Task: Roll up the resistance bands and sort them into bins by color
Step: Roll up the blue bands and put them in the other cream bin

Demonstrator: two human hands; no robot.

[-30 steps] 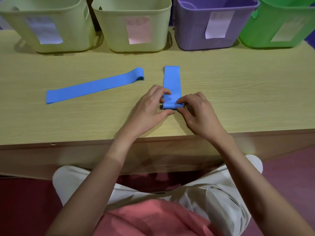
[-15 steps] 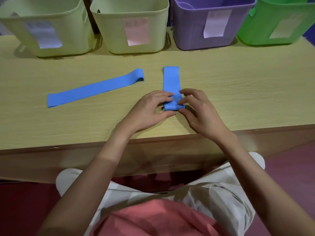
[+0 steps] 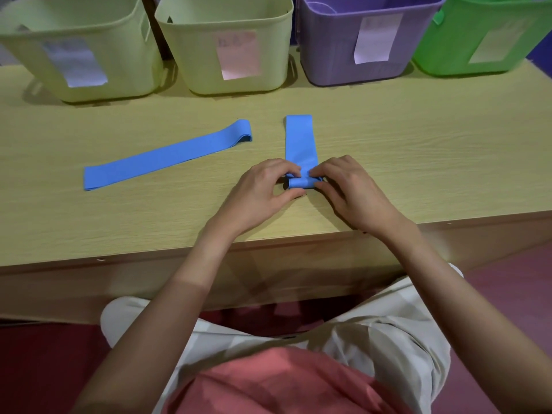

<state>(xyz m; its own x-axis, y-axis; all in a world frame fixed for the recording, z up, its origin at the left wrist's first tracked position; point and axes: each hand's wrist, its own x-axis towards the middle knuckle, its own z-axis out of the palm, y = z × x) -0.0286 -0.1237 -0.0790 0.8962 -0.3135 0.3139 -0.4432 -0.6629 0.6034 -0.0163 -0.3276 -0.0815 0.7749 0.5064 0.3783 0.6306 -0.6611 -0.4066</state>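
Blue band (image 3: 301, 144) — both hands pinch its rolled near end.

All four bins run off the top edge: the left yellow bin (image 3: 80, 52), the second yellow bin (image 3: 224, 55), the purple bin (image 3: 358, 49), the green bin (image 3: 484, 40), insides mostly unseen. Label writing is too blurred to read. Fingertips cover both ends of the blue band's roll (image 3: 301, 183).

Both hands, left (image 3: 263, 189); right (image 3: 349, 189), curled, fingertips pinching together.
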